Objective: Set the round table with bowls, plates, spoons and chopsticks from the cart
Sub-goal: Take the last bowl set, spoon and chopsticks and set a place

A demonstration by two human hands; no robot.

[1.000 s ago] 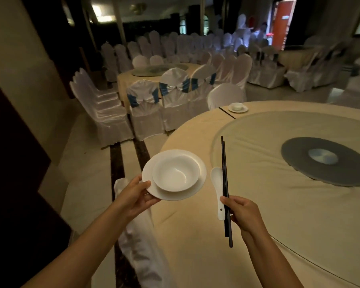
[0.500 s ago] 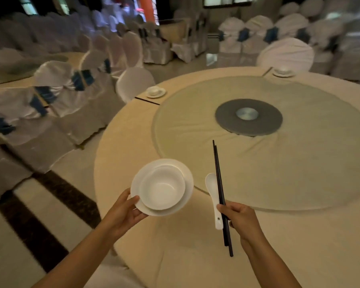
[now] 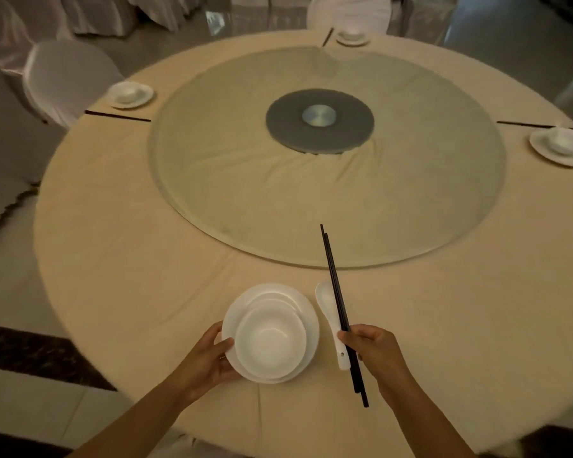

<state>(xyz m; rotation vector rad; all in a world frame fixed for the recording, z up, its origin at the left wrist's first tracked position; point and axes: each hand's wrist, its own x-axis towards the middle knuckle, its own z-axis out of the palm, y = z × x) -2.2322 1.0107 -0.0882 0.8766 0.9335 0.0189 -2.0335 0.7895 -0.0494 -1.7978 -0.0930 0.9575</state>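
Note:
My left hand (image 3: 209, 358) grips the left rim of a white plate (image 3: 306, 320) with a white bowl (image 3: 270, 338) resting in it, held over the near edge of the round table (image 3: 119, 252). My right hand (image 3: 374, 352) holds a white spoon (image 3: 328, 305) and a pair of black chopsticks (image 3: 333, 276) together, pointing away from me toward the glass turntable (image 3: 278, 206). Whether the plate touches the cloth I cannot tell.
Three places are set with plate, bowl and chopsticks: at far left (image 3: 131, 95), at the far side (image 3: 352, 37) and at right (image 3: 561, 146). A grey disc (image 3: 320, 122) sits at the table's centre. White-covered chairs (image 3: 67, 81) stand at the left and behind.
My view has swung right and down to face the table squarely. Both hands, still holding their items, have come lower over the near edge of the table.

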